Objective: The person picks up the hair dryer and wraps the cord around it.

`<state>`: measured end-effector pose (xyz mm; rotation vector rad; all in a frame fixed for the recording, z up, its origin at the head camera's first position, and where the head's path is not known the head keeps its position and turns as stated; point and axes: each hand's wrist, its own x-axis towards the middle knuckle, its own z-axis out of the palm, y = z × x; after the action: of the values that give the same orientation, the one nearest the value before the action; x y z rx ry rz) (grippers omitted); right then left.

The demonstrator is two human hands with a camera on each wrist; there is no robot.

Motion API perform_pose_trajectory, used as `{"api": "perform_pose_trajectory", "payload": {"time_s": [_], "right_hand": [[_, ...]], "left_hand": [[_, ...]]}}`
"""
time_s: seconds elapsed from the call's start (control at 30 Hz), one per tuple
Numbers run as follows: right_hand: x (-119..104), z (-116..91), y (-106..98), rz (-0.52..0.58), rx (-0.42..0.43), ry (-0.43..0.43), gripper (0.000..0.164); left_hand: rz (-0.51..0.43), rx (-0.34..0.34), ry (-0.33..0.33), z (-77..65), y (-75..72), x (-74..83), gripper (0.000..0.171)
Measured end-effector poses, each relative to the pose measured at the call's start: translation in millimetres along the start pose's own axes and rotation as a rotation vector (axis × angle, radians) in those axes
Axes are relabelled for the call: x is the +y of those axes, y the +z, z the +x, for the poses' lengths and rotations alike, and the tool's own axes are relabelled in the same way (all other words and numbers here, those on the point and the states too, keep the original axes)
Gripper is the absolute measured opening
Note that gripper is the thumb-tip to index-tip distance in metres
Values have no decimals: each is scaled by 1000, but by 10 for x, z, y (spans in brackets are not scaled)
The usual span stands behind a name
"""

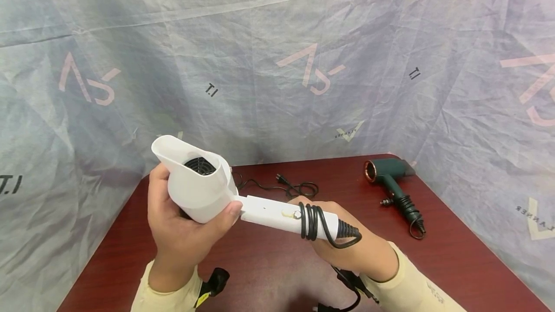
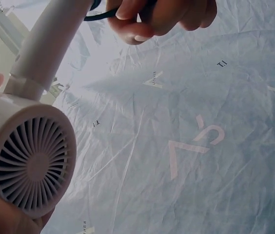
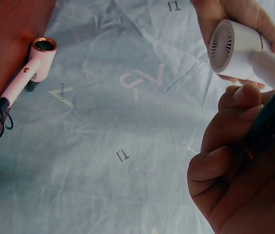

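A white hair dryer [image 1: 269,213] is held up above the table, its flared nozzle [image 1: 173,150] tilted to the upper left. My left hand [image 1: 173,225] grips it round the head, thumb by the joint with the handle. The round slotted intake [image 2: 37,165] faces the left wrist camera. Black cord [image 1: 310,223] is wound round the lower handle. Behind that handle is my right hand [image 1: 342,235], partly hidden by it in the head view. In the right wrist view, the right hand's fingers [image 3: 210,168] curl round the dark cord [image 3: 274,107].
A dark green hair dryer [image 1: 392,182] with wrapped cord lies at the table's right. A pink hair dryer [image 3: 35,68] lies near the far edge; its black cord [image 1: 299,189] is coiled on the red-brown table [image 1: 269,273]. Printed grey sheeting [image 1: 243,61] encloses the table.
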<state>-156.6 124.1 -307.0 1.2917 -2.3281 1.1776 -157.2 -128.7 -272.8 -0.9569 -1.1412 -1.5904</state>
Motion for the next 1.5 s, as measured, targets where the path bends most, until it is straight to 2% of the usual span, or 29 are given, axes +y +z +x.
{"api": "perform_pose_trajectory", "payload": {"time_s": [0.07, 0.1, 0.13, 0.17, 0.23, 0.27, 0.33, 0.37, 0.4, 0.43, 0.47, 0.5, 0.57, 0.67, 0.77, 0.87, 1.07, 1.33, 1.5], "right_hand": [[6, -13, 9, 38, -3, 31, 20], [12, -29, 12, 20, 8, 33, 20], [27, -50, 12, -41, 17, -11, 19], [42, -65, 14, -122, 30, -68, 20], [76, -94, 11, -381, 55, -215, 28], [86, -102, 13, -545, 77, -289, 32], [94, -98, 15, -711, 174, -385, 37], [86, -83, 18, -723, 188, -389, 37], [76, -68, 20, -718, 190, -380, 38], [61, -53, 24, -665, 192, -340, 41], [50, -39, 28, -621, 178, -312, 38], [36, -29, 36, -529, 170, -261, 35], [13, -16, 53, -484, 118, -207, 24], [-11, -15, 80, -458, 15, -116, 3], [-28, -25, 101, -467, -69, -77, 12], [-43, -25, 110, -491, -87, -109, 20], [-102, -37, 85, -498, -38, -203, 15], [-174, -51, 36, -531, -26, -241, 14], [-225, -84, -15, -531, -21, -259, 15]], "left_hand": [[10, 16, -5, 2, 13, 1, 72], [15, 22, -5, 4, 19, 0, 72], [19, 27, -7, 6, 26, -1, 72], [22, 34, -9, 6, 31, -2, 72], [34, 47, -11, 7, 39, -5, 72], [34, 51, -12, 7, 42, -8, 72], [35, 59, -19, 2, 40, -11, 72], [37, 63, -21, 1, 41, -13, 72], [43, 68, -23, 0, 41, -16, 73], [49, 73, -22, -1, 42, -20, 73], [70, 84, -20, -5, 41, -21, 74], [97, 98, -16, -6, 39, -21, 75], [145, 130, -3, -1, 34, -27, 77], [209, 196, 9, 20, 22, -25, 78], [216, 253, 14, 72, 16, -22, 77], [182, 294, 3, 126, -2, -8, 75], [121, 327, 1, 197, -46, 6, 74], [176, 332, 33, 217, -67, -4, 75], [221, 308, 7, 171, -65, 9, 75]]}}
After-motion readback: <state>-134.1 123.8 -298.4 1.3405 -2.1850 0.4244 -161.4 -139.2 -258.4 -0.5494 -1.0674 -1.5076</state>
